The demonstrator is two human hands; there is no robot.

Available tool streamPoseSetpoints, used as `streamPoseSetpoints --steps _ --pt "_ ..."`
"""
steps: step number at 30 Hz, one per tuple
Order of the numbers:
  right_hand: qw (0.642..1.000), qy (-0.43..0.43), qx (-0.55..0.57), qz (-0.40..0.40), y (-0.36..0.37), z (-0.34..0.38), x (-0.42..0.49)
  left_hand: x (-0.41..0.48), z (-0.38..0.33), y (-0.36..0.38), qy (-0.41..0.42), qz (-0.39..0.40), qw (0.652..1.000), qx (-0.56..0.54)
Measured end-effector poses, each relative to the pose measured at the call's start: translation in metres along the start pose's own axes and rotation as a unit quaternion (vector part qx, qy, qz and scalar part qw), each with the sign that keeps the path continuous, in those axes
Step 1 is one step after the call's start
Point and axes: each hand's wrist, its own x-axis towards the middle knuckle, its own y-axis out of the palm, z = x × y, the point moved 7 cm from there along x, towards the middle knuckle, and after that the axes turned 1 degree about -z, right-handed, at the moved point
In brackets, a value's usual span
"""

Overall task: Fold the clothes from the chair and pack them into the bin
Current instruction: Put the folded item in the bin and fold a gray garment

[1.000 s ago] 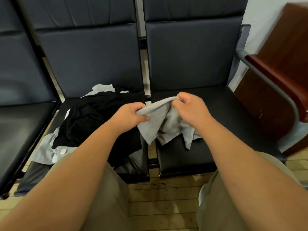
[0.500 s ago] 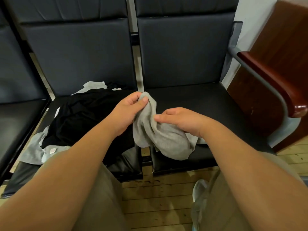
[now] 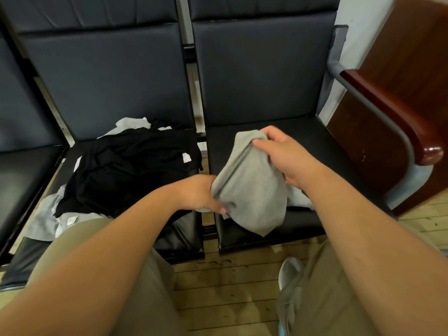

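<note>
I'm seeing the right hand (image 3: 283,156) closed, pinching the top edge of the grey garment (image 3: 252,190); left hand (image 3: 198,195) is gripping its lower left side w/ fingers curled. Garment is hanging bunched btwn both hands, above the right chair seat (image 3: 315,134). Black clothes pile (image 3: 126,170) is lying on the seat to the left.
</note>
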Motion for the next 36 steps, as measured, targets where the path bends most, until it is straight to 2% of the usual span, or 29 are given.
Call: streamPoseSetpoints --steps 2,4,6,7,9,12,16,18,19,21,24,27,31,33,36 --pt "0.993 -0.025 -0.016 -0.116 -0.025 -0.003 0.0 0.009 0.014 -0.004 -0.048 -0.063 0.997 0.014" --pt "0.969 -0.064 -0.029 -0.238 -0.051 -0.003 -0.007 0.012 0.015 -0.017 -0.064 -0.144 0.987 0.03" --pt "0.946 -0.091 -0.042 -0.308 -0.068 -0.004 -0.013 0.013 0.01 -0.025 -0.053 -0.199 0.978 0.032" --pt "0.943 -0.087 -0.067 -0.313 -0.072 -0.007 -0.012 0.013 0.007 -0.025 -0.044 -0.208 0.977 -0.004" --pt "0.952 -0.048 -0.147 -0.266 -0.07 -0.018 -0.003 0.014 0.001 -0.019 -0.015 -0.201 0.977 -0.074" --pt "0.954 0.026 -0.278 -0.104 -0.049 -0.05 0.011 0.022 -0.002 0.01 0.029 -0.136 0.989 -0.042" --pt "0.902 0.089 -0.417 0.072 -0.033 -0.075 -0.001 0.022 -0.007 0.044 0.052 -0.033 0.998 0.029" --pt "0.888 0.134 -0.421 0.126 -0.034 -0.081 -0.011 0.016 -0.015 0.046 0.059 0.009 0.998 0.006" --pt "0.897 0.163 -0.387 0.141 -0.036 -0.084 -0.016 0.013 -0.019 0.046 0.052 0.033 0.998 -0.013" --pt "0.922 0.182 -0.323 0.117 -0.043 -0.085 -0.02 0.006 -0.022 0.051 0.022 0.079 0.995 -0.06" --pt "0.952 0.119 -0.278 -0.046 -0.07 -0.068 -0.014 0.0 -0.026 0.056 -0.019 0.092 0.982 -0.166" --pt "0.956 0.057 -0.201 -0.206 -0.098 -0.053 -0.017 0.002 -0.03 0.052 -0.023 0.052 0.959 -0.278" --pt "0.941 -0.023 -0.086 -0.327 -0.122 -0.041 -0.03 0.008 -0.021 0.037 -0.02 0.016 0.945 -0.327" --pt "0.939 -0.018 -0.12 -0.321 -0.121 -0.038 -0.027 0.009 -0.011 0.03 -0.041 -0.002 0.961 -0.272" --pt "0.956 0.043 -0.233 -0.175 -0.096 -0.051 -0.014 0.009 0.001 0.034 -0.076 -0.014 0.994 -0.081"
